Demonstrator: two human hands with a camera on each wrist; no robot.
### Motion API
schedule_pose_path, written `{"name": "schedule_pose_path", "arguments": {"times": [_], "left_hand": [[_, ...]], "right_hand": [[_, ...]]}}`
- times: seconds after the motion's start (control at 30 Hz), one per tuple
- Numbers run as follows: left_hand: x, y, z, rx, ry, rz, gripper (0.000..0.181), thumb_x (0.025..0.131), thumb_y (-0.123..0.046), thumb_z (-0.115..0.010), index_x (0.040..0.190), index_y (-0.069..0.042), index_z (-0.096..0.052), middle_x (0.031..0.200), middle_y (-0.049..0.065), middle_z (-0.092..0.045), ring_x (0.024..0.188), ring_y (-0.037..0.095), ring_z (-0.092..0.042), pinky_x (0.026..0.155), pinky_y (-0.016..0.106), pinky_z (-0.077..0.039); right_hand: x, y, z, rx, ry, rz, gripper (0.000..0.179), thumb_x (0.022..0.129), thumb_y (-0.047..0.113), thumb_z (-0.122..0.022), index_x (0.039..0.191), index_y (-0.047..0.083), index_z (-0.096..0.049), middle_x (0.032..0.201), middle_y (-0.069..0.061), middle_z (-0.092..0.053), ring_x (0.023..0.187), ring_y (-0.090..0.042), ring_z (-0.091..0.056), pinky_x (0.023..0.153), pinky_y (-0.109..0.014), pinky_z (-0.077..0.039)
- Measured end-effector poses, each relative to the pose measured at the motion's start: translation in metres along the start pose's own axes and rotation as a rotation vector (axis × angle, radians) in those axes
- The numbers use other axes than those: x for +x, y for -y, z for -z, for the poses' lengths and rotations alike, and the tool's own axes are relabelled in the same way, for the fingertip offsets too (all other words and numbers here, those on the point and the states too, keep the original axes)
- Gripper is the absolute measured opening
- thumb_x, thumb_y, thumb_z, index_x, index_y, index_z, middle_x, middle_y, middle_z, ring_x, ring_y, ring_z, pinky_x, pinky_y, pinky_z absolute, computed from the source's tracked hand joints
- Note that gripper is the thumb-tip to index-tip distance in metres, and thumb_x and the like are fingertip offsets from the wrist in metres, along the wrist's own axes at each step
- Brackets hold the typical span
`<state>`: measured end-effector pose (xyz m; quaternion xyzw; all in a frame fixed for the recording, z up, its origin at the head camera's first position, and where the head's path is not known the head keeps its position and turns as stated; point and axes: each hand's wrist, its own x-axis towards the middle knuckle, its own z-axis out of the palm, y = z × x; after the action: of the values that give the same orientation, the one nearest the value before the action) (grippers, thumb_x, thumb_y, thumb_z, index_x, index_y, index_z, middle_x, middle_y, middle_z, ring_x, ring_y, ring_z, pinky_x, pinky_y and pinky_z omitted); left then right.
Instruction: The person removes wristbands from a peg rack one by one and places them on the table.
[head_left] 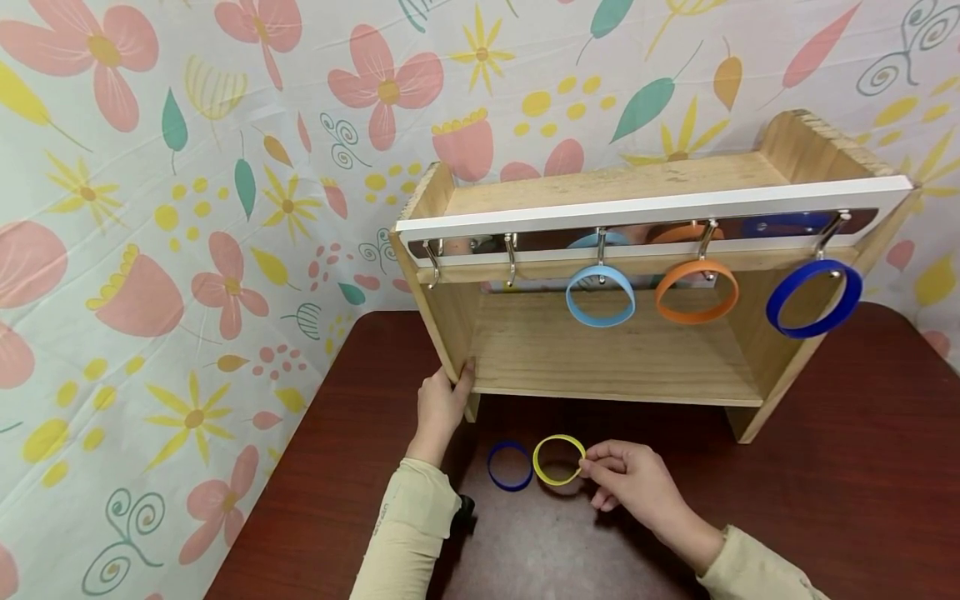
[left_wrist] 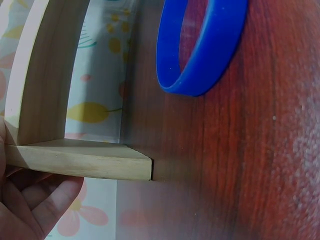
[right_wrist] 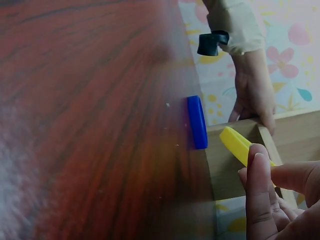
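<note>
From the head, the right hand (head_left: 633, 483) pinched the yellow band (head_left: 555, 482) just left of it; so slight a hold could have let it slip; the opening faced the camera. From the left wrist, the left hand (left_wrist: 30, 205) gripped the wooden shelf (left_wrist: 90, 162) near the blue band (left_wrist: 215, 60) on the desk (left_wrist: 250, 160); from the right wrist, the yellow band's long axis slanted away from the pinch.

Head pic is bright, evenly lit, mostly sharp; pale glare sits on worktop (head_left: 536, 550) below & L of R grip (head_left: 637, 483), w/ soft shadow under R grip. Wrist pics are dimmer, softer. L wrist: grey shadow band on backdrop (left_wrist: 100, 65) above L grip (left_wrist: 35, 202), whitish glare far R. R wrist: hazy, glare far L of R grip.
</note>
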<state>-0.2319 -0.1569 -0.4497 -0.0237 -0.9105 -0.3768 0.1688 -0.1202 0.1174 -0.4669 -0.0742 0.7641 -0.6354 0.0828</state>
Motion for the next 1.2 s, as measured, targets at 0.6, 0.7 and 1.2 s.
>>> {"name": "schedule_pose_path", "arguments": {"times": [0.6,0.7,1.2], "left_hand": [[0.000,0.002,-0.001,-0.002,-0.010,-0.004,0.036,0.099,-0.040,-0.055,0.094,-0.007,-0.068,0.062,0.006,-0.064,0.049,0.013,-0.058,0.043,0.027,-0.045],[0.000,0.002,-0.001,0.000,-0.011,-0.006,0.036,0.099,-0.040,-0.055,0.094,-0.007,-0.068,0.061,0.005,-0.063,0.048,0.013,-0.057,0.043,0.027,-0.044],[0.001,0.003,-0.002,0.007,-0.025,-0.015,0.037,0.099,-0.041,-0.055,0.089,-0.008,-0.068,0.060,0.004,-0.061,0.048,0.013,-0.055,0.043,0.028,-0.044]], "right_hand": [[0.003,-0.013,-0.007,-0.029,0.038,-0.066,0.017,0.091,0.007,-0.066,0.097,-0.009,-0.066,0.080,-0.015,-0.071,0.053,-0.023,-0.064,0.049,-0.034,-0.054],[0.003,-0.011,-0.008,-0.094,0.020,-0.079,0.015,0.089,0.009,-0.068,0.093,-0.005,-0.069,0.076,-0.011,-0.070,0.050,-0.022,-0.063,0.047,-0.033,-0.053],[0.001,-0.009,-0.003,-0.355,0.031,-0.070,0.010,0.089,0.014,-0.071,0.088,0.005,-0.073,0.065,0.000,-0.067,0.041,-0.017,-0.057,0.042,-0.029,-0.048]]}}
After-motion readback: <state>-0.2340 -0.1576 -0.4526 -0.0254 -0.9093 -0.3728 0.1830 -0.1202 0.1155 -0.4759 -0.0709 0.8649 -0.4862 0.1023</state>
